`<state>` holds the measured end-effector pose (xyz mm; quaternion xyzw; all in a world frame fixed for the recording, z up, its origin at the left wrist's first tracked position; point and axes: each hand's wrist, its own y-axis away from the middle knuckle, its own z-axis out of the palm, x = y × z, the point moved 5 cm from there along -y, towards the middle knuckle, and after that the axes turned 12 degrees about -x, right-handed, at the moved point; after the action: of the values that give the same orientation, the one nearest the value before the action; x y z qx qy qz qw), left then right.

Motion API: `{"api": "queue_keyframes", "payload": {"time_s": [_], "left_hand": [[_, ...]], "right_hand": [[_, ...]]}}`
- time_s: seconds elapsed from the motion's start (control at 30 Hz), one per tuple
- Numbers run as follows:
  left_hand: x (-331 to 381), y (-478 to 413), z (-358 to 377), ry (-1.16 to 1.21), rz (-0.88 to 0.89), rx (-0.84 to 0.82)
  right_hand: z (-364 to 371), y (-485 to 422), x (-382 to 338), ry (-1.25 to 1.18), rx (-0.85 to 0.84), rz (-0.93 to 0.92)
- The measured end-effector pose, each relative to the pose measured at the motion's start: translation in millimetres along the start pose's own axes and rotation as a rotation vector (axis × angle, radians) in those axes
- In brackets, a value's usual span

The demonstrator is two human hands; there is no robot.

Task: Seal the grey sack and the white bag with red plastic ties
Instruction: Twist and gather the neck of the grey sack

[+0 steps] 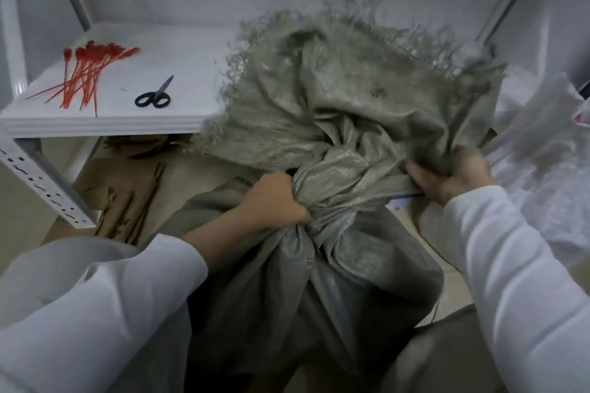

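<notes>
Your left hand point(274, 201) clenches the gathered neck of the sack point(351, 99) at centre, your right hand point(453, 175) grasps its loose mouth, and the ties point(86, 73) lie far left on the shelf point(191, 51), nearer your left.

Fingertips of my left hand point(274, 198) buried in gathered neck of grey sack point(351, 112). My right hand point(453, 175) motion-blurred; white bag point(542, 153) too, cut by right edge. Sack's base below frame.
</notes>
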<state>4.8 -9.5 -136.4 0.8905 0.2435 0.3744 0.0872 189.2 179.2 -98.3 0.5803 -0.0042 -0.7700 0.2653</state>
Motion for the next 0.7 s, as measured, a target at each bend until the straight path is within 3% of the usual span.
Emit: {"api": "queue_keyframes", "payload": {"time_s": [0.1,0.23,0.3,0.33,0.4,0.47,0.6,0.7], "left_hand": [[-5.8,-1.0,-5.2,0.128,-0.054,0.087],[-10.9,-1.9,-11.2,0.19,-0.137,0.26],[-7.4,2.1,-10.7,0.164,-0.124,0.34],[-3.2,5.1,-9.0,0.115,-0.1,0.381],[6.0,11.4,-2.4,0.015,-0.03,0.453],[13.4,16.9,6.1,-0.032,0.063,0.504],[19.8,19.1,19.7,-0.053,0.304,0.499],[21.6,16.5,21.4,-0.08,0.401,0.386]], "right_hand": [[18.0,4.2,6.1,0.114,-0.062,0.074],[36.4,29.3,-2.0,0.544,0.021,-0.291],[47.8,43.4,4.2,0.732,-0.105,-0.307],[54.2,47.9,14.1,0.775,-0.215,-0.213],[68.8,64.6,40.4,0.702,-0.446,0.086],[78.8,73.4,62.6,0.582,-0.547,0.254],[87.4,69.6,84.4,0.408,-0.509,0.255],[88.7,62.8,82.2,0.193,-0.473,0.216]]}}
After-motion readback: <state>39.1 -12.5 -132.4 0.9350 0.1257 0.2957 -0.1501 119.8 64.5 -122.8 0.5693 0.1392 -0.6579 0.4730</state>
